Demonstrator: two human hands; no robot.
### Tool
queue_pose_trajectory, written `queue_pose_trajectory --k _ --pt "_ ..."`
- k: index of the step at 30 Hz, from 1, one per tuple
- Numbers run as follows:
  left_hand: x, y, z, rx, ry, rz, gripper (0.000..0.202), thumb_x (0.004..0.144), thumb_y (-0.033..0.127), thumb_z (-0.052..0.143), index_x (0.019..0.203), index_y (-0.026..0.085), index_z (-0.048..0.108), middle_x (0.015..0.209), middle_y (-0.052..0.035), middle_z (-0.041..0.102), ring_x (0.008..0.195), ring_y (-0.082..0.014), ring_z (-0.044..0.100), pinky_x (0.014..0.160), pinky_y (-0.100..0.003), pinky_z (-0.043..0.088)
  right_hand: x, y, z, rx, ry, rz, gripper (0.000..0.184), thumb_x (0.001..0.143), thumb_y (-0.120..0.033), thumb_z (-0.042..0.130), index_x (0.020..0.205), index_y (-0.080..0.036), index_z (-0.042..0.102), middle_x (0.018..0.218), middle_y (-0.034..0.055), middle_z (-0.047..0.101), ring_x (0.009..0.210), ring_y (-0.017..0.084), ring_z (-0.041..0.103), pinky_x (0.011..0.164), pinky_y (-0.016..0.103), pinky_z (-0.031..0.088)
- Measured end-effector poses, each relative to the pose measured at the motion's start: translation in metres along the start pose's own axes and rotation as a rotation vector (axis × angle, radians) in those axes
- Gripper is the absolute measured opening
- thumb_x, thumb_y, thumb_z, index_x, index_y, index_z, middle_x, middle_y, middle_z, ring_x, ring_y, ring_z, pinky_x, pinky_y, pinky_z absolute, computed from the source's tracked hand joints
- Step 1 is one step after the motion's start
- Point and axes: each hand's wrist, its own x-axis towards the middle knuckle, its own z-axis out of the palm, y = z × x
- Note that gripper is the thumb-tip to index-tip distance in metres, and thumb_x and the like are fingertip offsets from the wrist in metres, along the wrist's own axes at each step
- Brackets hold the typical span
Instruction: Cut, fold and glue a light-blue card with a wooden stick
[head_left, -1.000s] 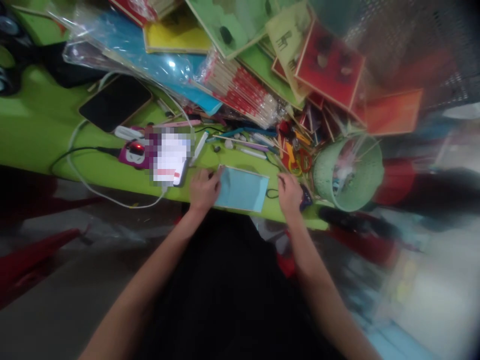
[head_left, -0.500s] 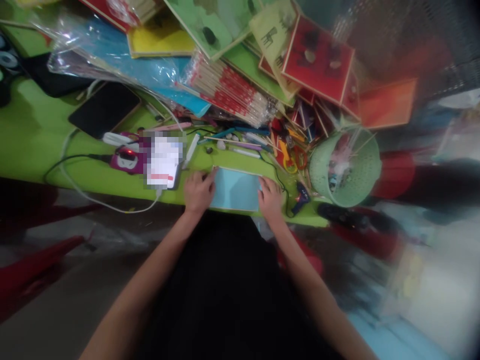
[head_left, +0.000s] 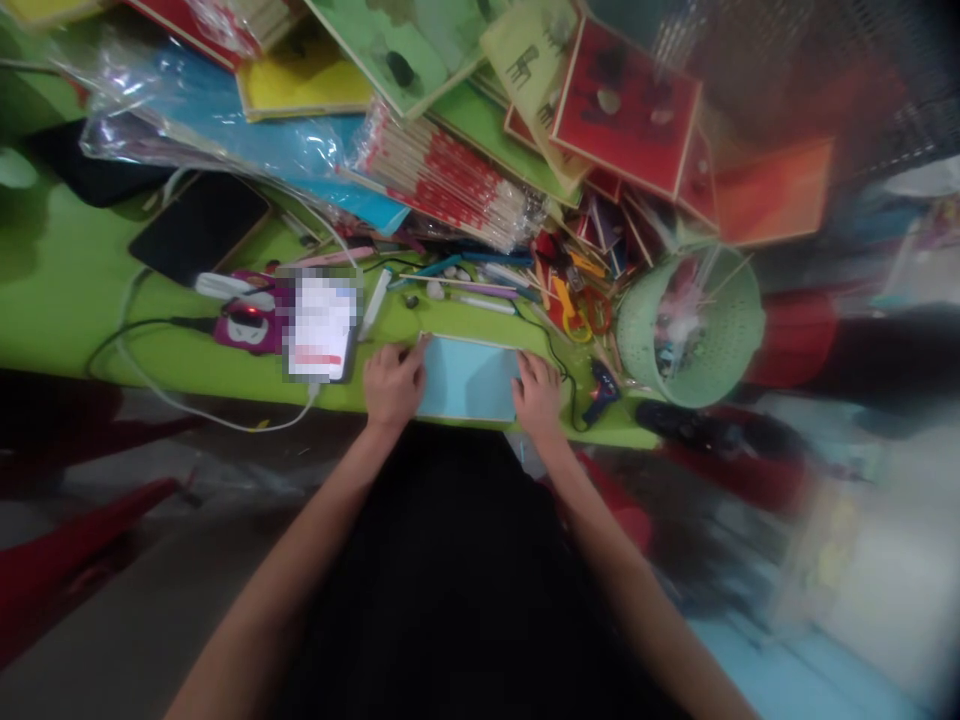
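A light-blue rectangular board [head_left: 470, 378] with a pale strip along its far edge lies at the front edge of the green table. My left hand [head_left: 392, 384] is closed at its left side, thumb and forefinger at the far left corner. On the opposite side, my right hand [head_left: 538, 392] has its fingertips closed on the right edge near the far corner. Just to the right lies a dark glue gun [head_left: 600, 393] with a black cord. Left of my left hand is a lit phone [head_left: 322, 325], its screen blurred out.
A green basket [head_left: 634, 335] with scraps stands at the right, orange-handled scissors [head_left: 574, 310] beside it. Bundled wooden sticks [head_left: 450, 180] and coloured boards [head_left: 626, 105] pile up behind. A purple power strip [head_left: 244, 330], a white cable [head_left: 169, 395] and a dark tablet [head_left: 199, 225] lie left.
The whole view has shifted slightly, with most things a little further left. Both hands keep the same places on the light-blue board.
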Motion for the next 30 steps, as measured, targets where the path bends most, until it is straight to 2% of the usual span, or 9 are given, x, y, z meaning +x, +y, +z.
queue_pose_trajectory --k 7,13,30 --pt "0.0003 0.0001 -0.0018 -0.015 -0.027 -0.010 0.049 0.098 0.021 0.053 0.145 0.032 0.064 0.106 -0.0135 0.063 0.094 -0.0270 0.057 0.082 -0.040 0.039 -0.0003 -0.0006 0.0021 0.042 -0.001 0.013 0.053 0.103 -0.027 0.045 0.155 -0.018 0.051 0.151 0.0141 0.057 0.137 0.030 0.050 0.116 0.048 0.037" --pt "-0.0002 -0.0005 -0.0010 -0.021 -0.032 -0.012 0.049 0.099 0.021 0.051 0.145 0.032 0.064 0.107 -0.0138 0.063 0.095 -0.0264 0.057 0.086 -0.040 0.042 0.0004 -0.0036 0.0004 0.027 -0.012 0.025 0.053 0.103 -0.027 0.045 0.154 -0.015 0.051 0.152 0.0144 0.057 0.136 0.030 0.049 0.115 0.047 0.036" --pt "0.0004 0.0014 -0.0023 -0.028 -0.055 -0.023 0.050 0.097 0.020 0.052 0.144 0.031 0.064 0.105 -0.0137 0.064 0.096 -0.0274 0.058 0.087 -0.042 0.043 0.0043 -0.0049 -0.0021 -0.012 -0.032 0.036 0.053 0.103 -0.028 0.047 0.155 -0.018 0.050 0.150 0.0149 0.058 0.138 0.030 0.048 0.115 0.047 0.032"
